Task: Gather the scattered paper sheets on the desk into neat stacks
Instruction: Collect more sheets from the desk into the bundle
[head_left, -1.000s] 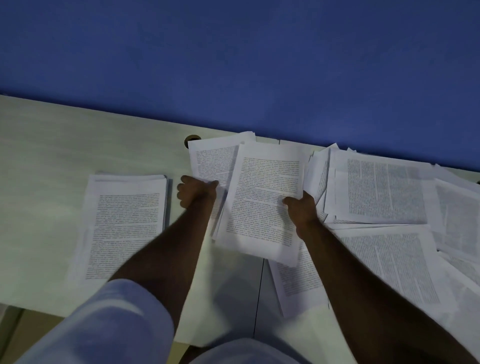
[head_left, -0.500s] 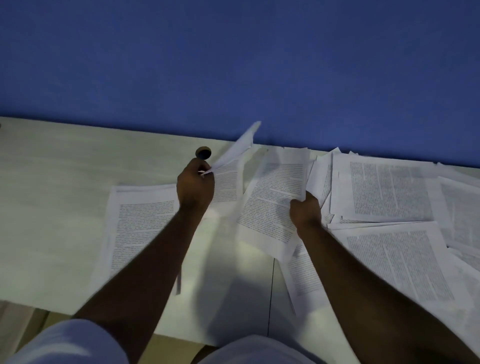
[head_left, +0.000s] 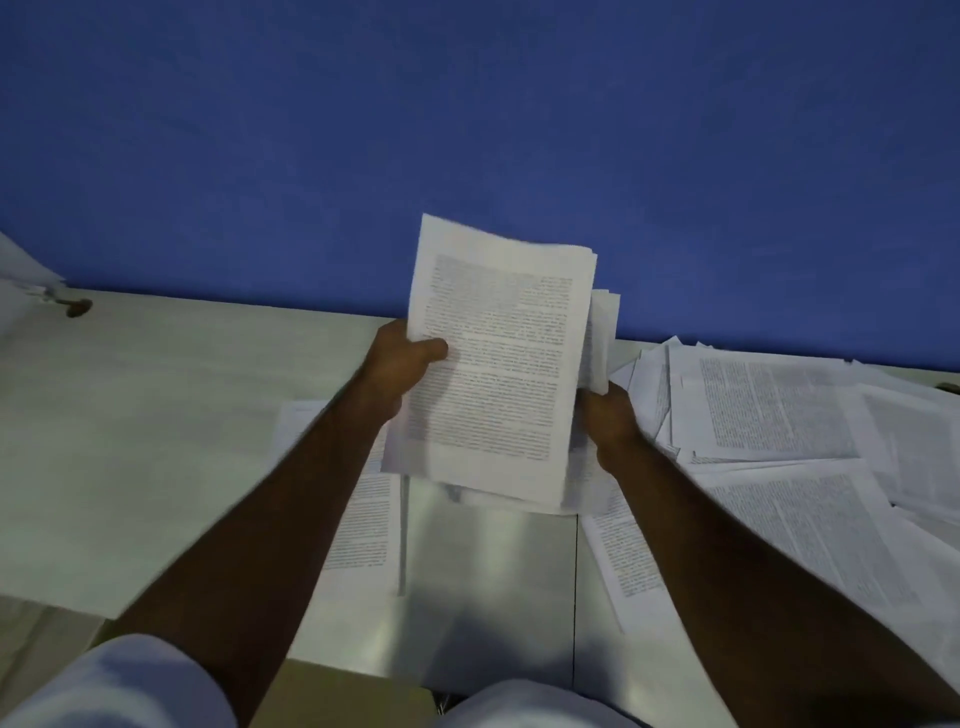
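Both hands hold a bundle of printed sheets (head_left: 498, 374) up above the desk (head_left: 156, 441): the left hand (head_left: 400, 366) grips its left edge, thumb across the page, the right hand (head_left: 605, 415) clasps the right edge; loose pages (head_left: 769, 415) lie scattered to the right

Both your forearms reach forward from the lower corners of the view and angle in toward each other, bare from the pale short sleeves down. Your left hand (head_left: 400, 364) is raised, its thumb laid across the front of the bundle of sheets (head_left: 498, 364) and its fingers hidden behind the left edge, so the grip is a pinch. Your right hand (head_left: 608, 421) sits a little lower, curled round the right edge of the same bundle, knuckles facing you. Both wrists are roughly straight, and the hands hold the sheets up off the bench (head_left: 156, 415)
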